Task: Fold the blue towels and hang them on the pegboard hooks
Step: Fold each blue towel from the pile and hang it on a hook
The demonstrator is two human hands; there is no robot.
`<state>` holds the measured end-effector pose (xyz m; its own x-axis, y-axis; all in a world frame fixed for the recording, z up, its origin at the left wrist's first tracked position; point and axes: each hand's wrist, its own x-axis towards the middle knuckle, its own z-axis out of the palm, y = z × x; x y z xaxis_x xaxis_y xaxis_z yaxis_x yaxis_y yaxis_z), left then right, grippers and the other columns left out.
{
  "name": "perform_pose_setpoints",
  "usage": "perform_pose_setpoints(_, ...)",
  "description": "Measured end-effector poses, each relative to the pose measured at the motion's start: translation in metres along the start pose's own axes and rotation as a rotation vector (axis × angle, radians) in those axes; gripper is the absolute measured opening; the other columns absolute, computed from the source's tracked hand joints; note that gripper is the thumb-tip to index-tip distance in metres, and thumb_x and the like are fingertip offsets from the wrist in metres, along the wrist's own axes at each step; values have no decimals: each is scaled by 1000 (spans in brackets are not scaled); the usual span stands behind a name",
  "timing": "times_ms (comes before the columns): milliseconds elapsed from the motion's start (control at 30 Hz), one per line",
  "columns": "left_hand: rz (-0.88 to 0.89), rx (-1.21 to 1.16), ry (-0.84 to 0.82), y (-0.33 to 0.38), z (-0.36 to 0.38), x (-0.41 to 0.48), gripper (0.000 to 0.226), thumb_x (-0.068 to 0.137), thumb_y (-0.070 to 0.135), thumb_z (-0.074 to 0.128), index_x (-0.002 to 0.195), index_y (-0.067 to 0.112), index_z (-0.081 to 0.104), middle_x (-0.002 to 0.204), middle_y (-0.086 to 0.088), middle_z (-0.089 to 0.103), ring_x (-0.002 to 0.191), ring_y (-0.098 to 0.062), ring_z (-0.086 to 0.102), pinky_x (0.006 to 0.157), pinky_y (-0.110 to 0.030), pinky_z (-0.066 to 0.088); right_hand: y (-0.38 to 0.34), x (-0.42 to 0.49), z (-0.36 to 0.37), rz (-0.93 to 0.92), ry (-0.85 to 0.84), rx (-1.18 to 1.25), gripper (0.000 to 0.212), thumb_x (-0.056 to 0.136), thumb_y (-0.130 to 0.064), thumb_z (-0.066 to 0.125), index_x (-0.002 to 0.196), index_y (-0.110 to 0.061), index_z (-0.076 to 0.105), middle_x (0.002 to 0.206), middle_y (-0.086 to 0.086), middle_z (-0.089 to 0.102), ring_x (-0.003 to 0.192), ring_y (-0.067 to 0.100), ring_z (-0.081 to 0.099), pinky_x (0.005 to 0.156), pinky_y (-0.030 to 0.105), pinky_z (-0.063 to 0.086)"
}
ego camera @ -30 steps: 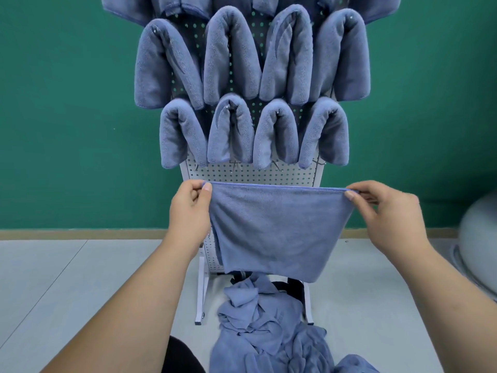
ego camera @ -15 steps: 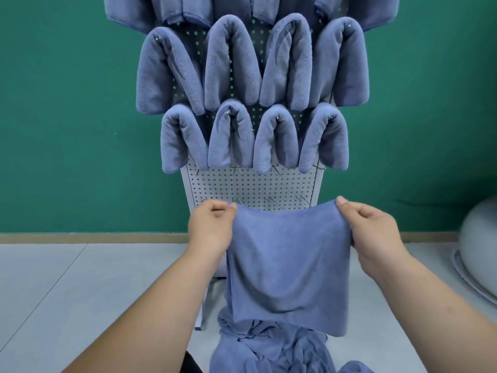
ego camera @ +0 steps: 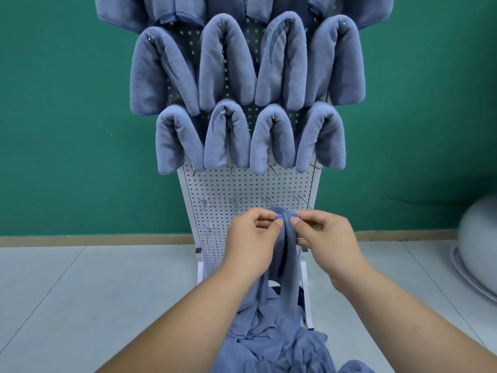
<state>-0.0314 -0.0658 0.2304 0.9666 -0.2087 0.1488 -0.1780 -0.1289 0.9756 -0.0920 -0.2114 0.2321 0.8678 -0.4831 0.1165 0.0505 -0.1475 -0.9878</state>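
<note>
Left hand (ego camera: 251, 239) and right hand (ego camera: 326, 238) each pinch top edge of towel (ego camera: 290, 267), corners meeting at centre, likely closing fold into narrow strip for one hook. Towel hangs limp just in front of pegboard (ego camera: 242, 189); soft fleecy cloth. Bare wire hooks (ego camera: 236, 201) at 12 o'clock of hands, probable target. Hung towels (ego camera: 228, 65) above: plump inverted-U loops. Crumpled pile (ego camera: 274, 343) at 6 o'clock on floor (ego camera: 80, 292)

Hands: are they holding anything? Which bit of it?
Yes. The left hand and the right hand both pinch one towel at its top edge, fingertips nearly meeting. The rest hangs down in front of the pegboard.
</note>
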Motion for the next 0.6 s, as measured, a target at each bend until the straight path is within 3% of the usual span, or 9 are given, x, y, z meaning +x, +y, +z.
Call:
perform_pose_setpoints(200,-13,-49,-23,-2,1,-2,6,92,20,81,92,24,76,88,3,78,84,-10,74,84,-32,62,1,-1,0,-74,50,-178,11,95,-23,78,90,-32,81,81,-13,79,75,13,76,80,42,65)
perform_pose_setpoints(433,-18,-50,-75,-2,4,-3,11,95,17,76,90,26,80,87,7,79,88,-11,75,88,-35,61,0,-7,2,-207,64,-416,11,95,-26,75,100,-33,82,92,-20,75,82,-5,69,73,11,51)
perform_pose_setpoints(600,-23,-69,-125,4,1,-5,25,101,7,62,98,21,83,88,3,80,88,-14,76,89,-35,62,0,-9,2,-300,65,-513,17,87,-33,82,102,-38,77,95,-18,70,85,-3,66,74,14,52)
